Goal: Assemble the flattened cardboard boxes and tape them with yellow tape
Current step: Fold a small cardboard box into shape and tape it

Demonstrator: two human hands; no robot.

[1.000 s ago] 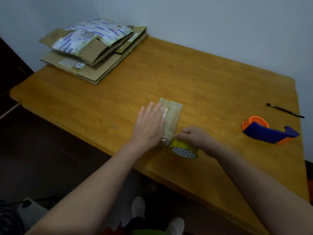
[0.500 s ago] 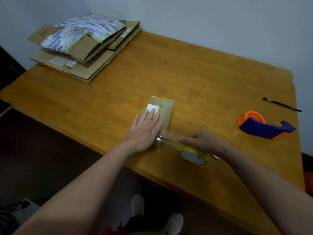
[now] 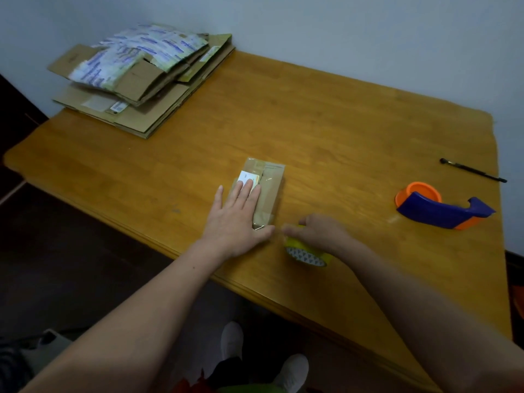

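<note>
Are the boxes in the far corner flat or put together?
Flat. The cardboard boxes lie as thin sheets stacked on the table.

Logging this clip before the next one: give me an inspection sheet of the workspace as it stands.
Surface: wooden table, orange-brown top.
Job's things: small cardboard box lying near the front edge, glossy tape along its top; yellow tape roll just right of its near end; stack of flattened cardboard boxes at the far left corner.
Clutter: blue and orange tape dispenser and black pen on the right side.
Hands: left hand flat on the box; right hand grips the tape roll, blurred.
Cables: nothing seen.
Surroundings: pale wall behind; dark floor; white shoes below the table edge.
</note>
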